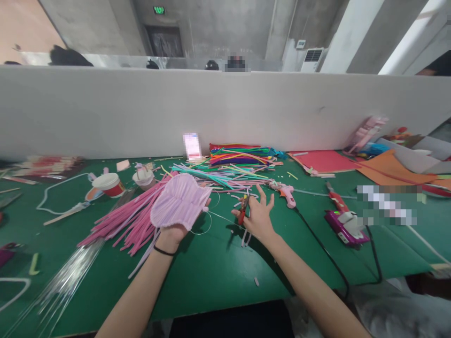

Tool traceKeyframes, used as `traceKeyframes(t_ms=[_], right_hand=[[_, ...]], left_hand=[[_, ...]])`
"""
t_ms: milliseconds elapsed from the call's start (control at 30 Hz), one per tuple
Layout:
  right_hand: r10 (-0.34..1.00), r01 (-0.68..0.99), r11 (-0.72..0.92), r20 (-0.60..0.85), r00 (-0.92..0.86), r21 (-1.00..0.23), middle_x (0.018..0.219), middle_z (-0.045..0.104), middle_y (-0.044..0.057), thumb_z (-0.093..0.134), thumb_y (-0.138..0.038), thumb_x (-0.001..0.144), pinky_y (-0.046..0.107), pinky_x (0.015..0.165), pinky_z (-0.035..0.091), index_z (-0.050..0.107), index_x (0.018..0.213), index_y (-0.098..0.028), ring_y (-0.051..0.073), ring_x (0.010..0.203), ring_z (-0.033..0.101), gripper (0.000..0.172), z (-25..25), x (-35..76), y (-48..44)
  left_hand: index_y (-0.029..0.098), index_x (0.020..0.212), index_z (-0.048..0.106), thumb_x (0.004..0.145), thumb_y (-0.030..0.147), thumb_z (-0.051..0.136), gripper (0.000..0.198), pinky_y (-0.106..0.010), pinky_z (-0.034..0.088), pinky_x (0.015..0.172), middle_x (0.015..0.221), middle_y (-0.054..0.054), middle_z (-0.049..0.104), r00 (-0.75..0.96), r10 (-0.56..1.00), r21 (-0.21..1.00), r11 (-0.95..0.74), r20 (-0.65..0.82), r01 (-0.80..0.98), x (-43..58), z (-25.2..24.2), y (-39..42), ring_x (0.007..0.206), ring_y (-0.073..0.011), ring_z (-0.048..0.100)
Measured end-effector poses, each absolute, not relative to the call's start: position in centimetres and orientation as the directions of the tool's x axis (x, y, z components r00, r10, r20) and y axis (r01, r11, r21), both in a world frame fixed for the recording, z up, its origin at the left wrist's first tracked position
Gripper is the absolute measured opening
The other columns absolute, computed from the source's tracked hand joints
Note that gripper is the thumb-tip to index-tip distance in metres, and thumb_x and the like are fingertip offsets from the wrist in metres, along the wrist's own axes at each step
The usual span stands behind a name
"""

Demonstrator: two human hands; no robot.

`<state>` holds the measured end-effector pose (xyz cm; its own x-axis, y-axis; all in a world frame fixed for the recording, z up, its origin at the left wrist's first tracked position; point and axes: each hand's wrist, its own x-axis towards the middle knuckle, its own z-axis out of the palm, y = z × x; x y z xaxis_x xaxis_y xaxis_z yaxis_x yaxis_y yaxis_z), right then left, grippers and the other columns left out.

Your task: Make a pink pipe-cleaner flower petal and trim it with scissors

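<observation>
My left hand point(176, 233) is turned palm up under a lilac fan-shaped piece made of fuzzy pipe cleaners point(179, 202), its thumb hidden behind the piece. A thin pale wire point(225, 218) loops from its right edge toward my right hand point(259, 213). That hand is over the table with several fingers spread, and small red-handled pliers point(242, 213) sit between the thumb and palm. Lilac pipe-cleaner offcuts point(245, 238) lie below it. A bundle of pink pipe cleaners point(137, 220) lies under and left of my left hand.
Multicoloured pipe cleaners point(239, 155) are piled by the partition point(141, 112), near a lit phone point(192, 145). A pink glue gun point(288, 193) and purple power strip point(347, 230) trail cables on the right. A paper cup point(114, 185) and clear sticks point(75, 267) lie left.
</observation>
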<state>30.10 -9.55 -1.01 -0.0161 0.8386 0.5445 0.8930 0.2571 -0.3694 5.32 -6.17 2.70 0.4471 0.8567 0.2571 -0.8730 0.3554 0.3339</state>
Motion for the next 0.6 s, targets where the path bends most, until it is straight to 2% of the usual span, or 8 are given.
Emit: traceKeyframes(t_ms=[133, 200, 300, 367, 500, 600], right_hand=[[0.849, 0.917, 0.248, 0.526, -0.051, -0.312, 0.119, 0.066, 0.007, 0.055, -0.043, 0.088, 0.074, 0.103, -0.006, 0.053, 0.127, -0.03, 0.037, 0.146, 0.0, 0.042, -0.55, 30.1, -9.92], [0.857, 0.929, 0.24, 0.512, -0.067, -0.28, 0.123, 0.063, 0.008, 0.056, -0.046, 0.086, 0.076, 0.101, -0.007, 0.047, 0.135, -0.031, 0.04, 0.145, -0.003, 0.052, -0.49, 30.06, -10.07], [0.872, 0.945, 0.219, 0.483, -0.078, -0.242, 0.132, 0.056, 0.015, 0.058, -0.055, 0.081, 0.078, 0.099, -0.006, 0.038, 0.143, -0.024, 0.046, 0.143, -0.002, 0.072, -0.68, 29.99, -10.16], [0.876, 0.952, 0.21, 0.475, -0.083, -0.221, 0.137, 0.05, 0.019, 0.057, -0.06, 0.079, 0.078, 0.1, -0.004, 0.038, 0.142, -0.018, 0.048, 0.142, 0.0, 0.078, -0.92, 30.02, -10.09], [0.864, 0.961, 0.201, 0.497, -0.082, -0.19, 0.136, 0.048, 0.021, 0.056, -0.067, 0.077, 0.08, 0.098, 0.002, 0.05, 0.129, -0.015, 0.05, 0.141, 0.006, 0.073, -1.32, 30.29, -9.88], [0.853, 0.965, 0.192, 0.517, -0.075, -0.177, 0.132, 0.048, 0.024, 0.059, -0.067, 0.074, 0.081, 0.096, 0.004, 0.052, 0.124, -0.014, 0.052, 0.14, 0.005, 0.072, -1.27, 30.45, -9.82]], left_hand=[[0.03, 0.151, 0.024, 0.098, 0.04, 0.019, 0.054, -0.057, 0.011, 0.115, 0.158, -0.007, 0.02, 0.476, 0.821, 0.326, 0.377, 0.315, -0.867, 5.36, 2.75, -6.09, 0.144, -0.0282, 0.016], [0.029, 0.151, 0.025, 0.098, 0.04, 0.019, 0.055, -0.057, 0.011, 0.115, 0.157, -0.008, 0.022, 0.484, 0.81, 0.32, 0.387, 0.332, -0.865, 5.38, 2.74, -6.11, 0.144, -0.028, 0.016], [0.027, 0.15, 0.03, 0.098, 0.038, 0.018, 0.054, -0.058, 0.011, 0.115, 0.155, -0.008, 0.029, 0.491, 0.81, 0.322, 0.394, 0.322, -0.861, 5.46, 2.9, -6.26, 0.144, -0.0288, 0.019], [0.027, 0.148, 0.034, 0.098, 0.038, 0.017, 0.054, -0.059, 0.013, 0.114, 0.154, -0.008, 0.033, 0.486, 0.82, 0.337, 0.385, 0.302, -0.859, 5.53, 3.08, -6.4, 0.144, -0.0293, 0.02], [0.028, 0.146, 0.038, 0.098, 0.038, 0.017, 0.053, -0.057, 0.018, 0.114, 0.153, -0.005, 0.035, 0.465, 0.853, 0.354, 0.37, 0.236, -0.859, 5.47, 2.98, -6.49, 0.143, -0.0287, 0.021], [0.029, 0.145, 0.039, 0.097, 0.039, 0.02, 0.053, -0.058, 0.02, 0.113, 0.153, -0.007, 0.036, 0.415, 0.885, 0.335, 0.334, 0.209, -0.881, 5.33, 2.41, -6.38, 0.143, -0.0283, 0.025]])
